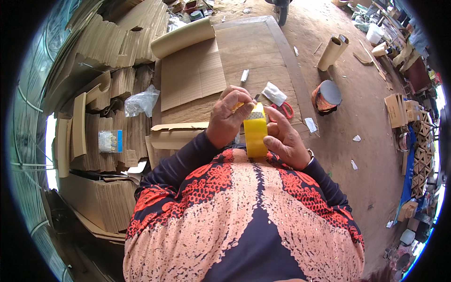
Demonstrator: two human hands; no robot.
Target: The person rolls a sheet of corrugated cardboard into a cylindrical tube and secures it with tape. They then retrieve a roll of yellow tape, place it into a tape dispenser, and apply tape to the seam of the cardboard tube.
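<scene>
My right hand (286, 140) grips a glossy yellow roll of wide tape (256, 137) in front of my chest, thumb low on its side and index finger near its top. A grey patterned patch shows at the roll's upper end. Just left of that end, my left hand (230, 115) is closed with its fingers pinched together. A bit of yellow and a small dark tip (256, 98) show at those fingers; what they belong to is too small to tell. Beyond the right hand, red-handled scissors (289, 111) lie on the wooden board (249, 47), partly hidden by a white packet (274, 93).
A part-rolled sheet of corrugated cardboard (192, 73) lies on the board, near a small white piece (244, 75). Stacked cardboard (112, 197) fills the left side, with a clear plastic bag (142, 101) on it. At right stand cardboard tubes (329, 54) and a round stool (328, 95).
</scene>
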